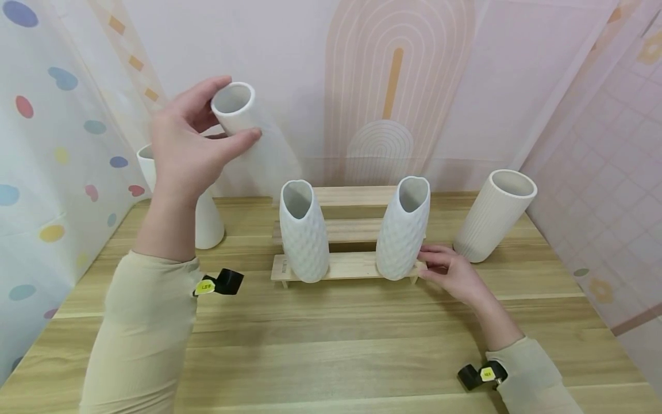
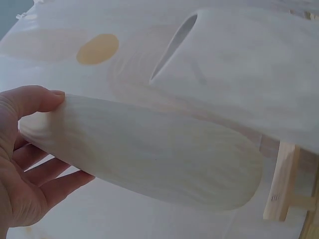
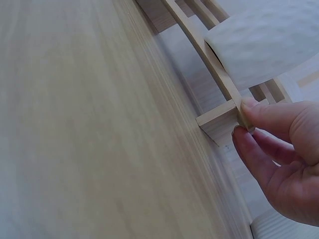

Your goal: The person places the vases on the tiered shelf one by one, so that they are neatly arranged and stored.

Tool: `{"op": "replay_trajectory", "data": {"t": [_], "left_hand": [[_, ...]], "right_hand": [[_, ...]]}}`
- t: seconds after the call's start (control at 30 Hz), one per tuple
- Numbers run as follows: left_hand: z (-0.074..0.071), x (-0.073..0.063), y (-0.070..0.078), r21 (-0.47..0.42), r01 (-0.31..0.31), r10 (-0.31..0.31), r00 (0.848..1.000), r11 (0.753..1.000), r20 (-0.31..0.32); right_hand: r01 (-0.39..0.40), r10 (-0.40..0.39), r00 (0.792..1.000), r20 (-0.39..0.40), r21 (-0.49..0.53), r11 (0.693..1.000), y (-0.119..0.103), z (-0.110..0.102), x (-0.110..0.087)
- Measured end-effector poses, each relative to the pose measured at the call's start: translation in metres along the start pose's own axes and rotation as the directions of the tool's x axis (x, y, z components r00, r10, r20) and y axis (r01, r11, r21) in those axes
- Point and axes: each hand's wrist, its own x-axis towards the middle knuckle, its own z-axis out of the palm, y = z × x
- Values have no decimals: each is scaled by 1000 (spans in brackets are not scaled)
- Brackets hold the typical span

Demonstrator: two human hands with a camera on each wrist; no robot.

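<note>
Fingers (image 2: 67,186) of the L hand (image 1: 183,141) are spread only as wide as the neck they hold: thumb one side, others opp., around the rim end of a smooth white ceramic-looking vase w/ a round mouth (image 1: 238,121). That vase is up in the air, L of & above a light wooden stepped stand (image 1: 354,265) on the wood-grain worktop (image 1: 331,356). Key relation: its long axis is tilted, mouth up at the L hand, body running down & to the R, base end toward the stand's back L part. Can't tell if base touches the back step; a white dimpled vase w/ a slanted mouth (image 1: 306,244) on the front step partly hides that spot. A matching dimpled white vase (image 1: 402,238) is on the same step, R end.

R hand (image 1: 457,279) is much farther from the held vase; thumb & fingers pinch the front step's R end, just beside the 2nd dimpled vase. Off the stand: ribbed white cylinder vase (image 1: 488,224) to the R, another white vase (image 1: 208,221) behind the L forearm, both on the worktop.
</note>
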Motion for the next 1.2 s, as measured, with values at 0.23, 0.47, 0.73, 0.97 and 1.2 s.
{"op": "replay_trajectory", "data": {"t": [0.23,0.47,0.73,0.97,1.2], "left_hand": [[23,-1,9,-10,-26,27,997,1000,71],[46,-1,16,-26,-38,41,988,999,147],[65,-6,26,-67,-67,80,971,996,224],[82,-12,27,-68,-85,102,942,994,319],[93,-14,24,75,-122,83,917,990,390]], "right_hand": [[3,-3,1000,0,-2,1000,1,0,1],[4,-4,1000,-1,1,1000,2,2,2],[8,-8,1000,-10,-10,1000,1,1,2],[4,-4,1000,-7,-13,1000,0,0,1],[-3,3,1000,-9,-11,1000,0,1,2]]}}
